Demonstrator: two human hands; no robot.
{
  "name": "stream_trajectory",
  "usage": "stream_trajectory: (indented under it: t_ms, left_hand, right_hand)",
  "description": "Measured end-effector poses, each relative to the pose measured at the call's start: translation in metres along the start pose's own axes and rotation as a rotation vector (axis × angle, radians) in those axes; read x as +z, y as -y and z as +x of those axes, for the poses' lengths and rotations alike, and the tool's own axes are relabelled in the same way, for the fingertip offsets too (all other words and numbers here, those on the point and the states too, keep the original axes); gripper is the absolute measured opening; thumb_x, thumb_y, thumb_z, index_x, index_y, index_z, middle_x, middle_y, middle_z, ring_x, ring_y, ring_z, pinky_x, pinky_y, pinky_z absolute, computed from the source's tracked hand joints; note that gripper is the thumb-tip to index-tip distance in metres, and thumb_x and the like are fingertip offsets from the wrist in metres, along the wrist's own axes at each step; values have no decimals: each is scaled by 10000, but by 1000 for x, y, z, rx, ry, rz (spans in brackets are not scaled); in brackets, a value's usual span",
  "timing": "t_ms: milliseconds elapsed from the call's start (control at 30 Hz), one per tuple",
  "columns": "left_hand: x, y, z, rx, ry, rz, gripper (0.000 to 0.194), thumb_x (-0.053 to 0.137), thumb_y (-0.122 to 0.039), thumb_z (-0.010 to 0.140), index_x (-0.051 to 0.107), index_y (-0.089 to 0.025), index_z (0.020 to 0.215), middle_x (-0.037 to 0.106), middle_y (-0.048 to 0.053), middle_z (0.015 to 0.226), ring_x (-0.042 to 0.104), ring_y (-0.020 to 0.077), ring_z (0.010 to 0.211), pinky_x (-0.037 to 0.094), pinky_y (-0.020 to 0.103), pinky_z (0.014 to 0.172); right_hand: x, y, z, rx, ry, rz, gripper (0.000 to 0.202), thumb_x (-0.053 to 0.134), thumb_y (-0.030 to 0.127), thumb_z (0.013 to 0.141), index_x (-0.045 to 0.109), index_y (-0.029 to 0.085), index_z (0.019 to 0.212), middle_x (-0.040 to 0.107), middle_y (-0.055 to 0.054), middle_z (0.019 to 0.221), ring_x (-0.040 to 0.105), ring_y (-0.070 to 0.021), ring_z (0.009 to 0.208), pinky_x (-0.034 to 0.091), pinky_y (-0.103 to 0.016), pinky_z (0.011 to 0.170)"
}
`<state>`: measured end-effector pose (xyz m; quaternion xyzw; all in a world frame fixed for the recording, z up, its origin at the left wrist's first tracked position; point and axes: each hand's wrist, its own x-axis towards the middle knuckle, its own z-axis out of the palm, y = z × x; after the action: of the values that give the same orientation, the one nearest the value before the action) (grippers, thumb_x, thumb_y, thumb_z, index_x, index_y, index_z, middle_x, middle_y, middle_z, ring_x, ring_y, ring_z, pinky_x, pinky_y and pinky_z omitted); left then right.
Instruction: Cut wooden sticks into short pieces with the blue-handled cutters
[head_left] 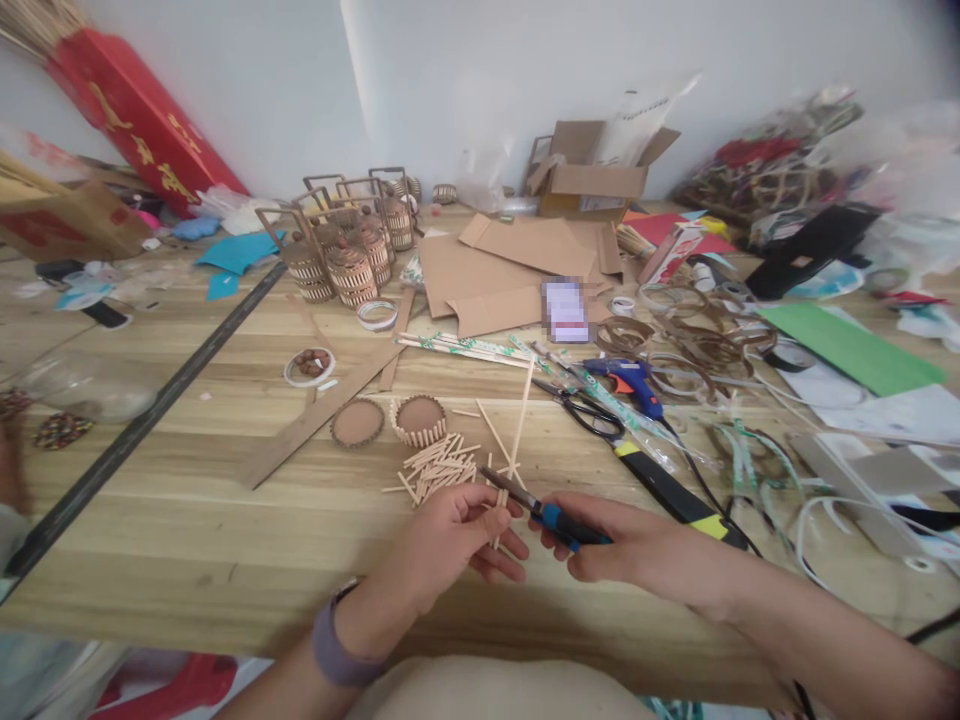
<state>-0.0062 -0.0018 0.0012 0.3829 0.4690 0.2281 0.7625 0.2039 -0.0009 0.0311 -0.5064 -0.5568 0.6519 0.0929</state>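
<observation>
My left hand [469, 530] pinches thin wooden sticks [523, 420] between thumb and fingers. In my right hand [600, 530] is a cutting tool [555, 517] with blue and black handles; its dark jaws lie across the sticks just above my left fingertips. A pile of short cut sticks [442, 466] lies just beyond my left hand. Behind the pile stands a round cardboard base [420, 417] edged with short upright sticks. Beside it on the left is another round base [357, 423] with a dark rim.
Small lidded stick baskets [352, 275] with tall handles stand at the back left. Cardboard sheets [495, 270], a blue glue gun [634, 385], black scissors [592, 412] and a yellow-black tool [671, 490] lie beyond and right. A cardboard strip [322, 420] crosses the table on the left.
</observation>
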Motion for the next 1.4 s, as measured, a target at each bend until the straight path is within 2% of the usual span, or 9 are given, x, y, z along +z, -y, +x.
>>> stream_trajectory:
  t_ms: [233, 500, 700, 833, 1100, 1400]
  left_hand:
    - [0, 1, -1, -26, 53, 5, 470, 689, -587, 653, 615, -158, 829, 693, 29, 716, 673, 140, 577, 402, 204, 504]
    - [1, 1, 0, -32, 84, 14, 480, 683, -592, 654, 642, -149, 832, 681, 32, 702, 655, 133, 557, 380, 203, 492]
    - [0, 2, 1, -43, 109, 20, 492, 684, -590, 661, 645, -140, 856, 679, 27, 698, 654, 127, 555, 384, 199, 488]
    - [0, 4, 2, -40, 115, 6, 477, 682, -579, 674, 635, -141, 857, 674, 18, 687, 654, 123, 549, 383, 195, 485]
    - [1, 5, 4, -34, 128, 13, 480, 669, -582, 670, 644, -136, 846, 649, 2, 640, 649, 117, 531, 377, 188, 469]
    - [5, 6, 2, -36, 98, 31, 427, 664, -560, 651, 584, -150, 739, 618, -15, 583, 634, 117, 493, 365, 190, 446]
  right_hand:
    - [1, 6, 2, 27, 54, 27, 325, 562, 250, 609, 642, 217, 922, 568, -6, 871, 493, -220, 893, 373, -327, 800]
    - [2, 7, 1, 21, 58, 21, 310, 561, 254, 605, 640, 218, 902, 567, -5, 865, 499, -217, 891, 388, -326, 807]
    - [-1, 11, 2, 26, 112, -52, 420, 555, 262, 616, 615, 181, 1025, 566, -33, 934, 506, -229, 953, 402, -358, 871]
    - [-1, 10, 2, 28, 113, -86, 424, 546, 266, 632, 600, 183, 1044, 560, -35, 948, 506, -227, 961, 401, -352, 876]
    - [0, 5, 5, -39, 72, -248, 340, 502, 206, 643, 593, 182, 969, 579, -31, 912, 530, -216, 898, 407, -334, 814]
    - [6, -3, 7, -122, 8, -332, 256, 431, 140, 600, 556, 182, 819, 525, 10, 741, 477, -165, 721, 366, -272, 665]
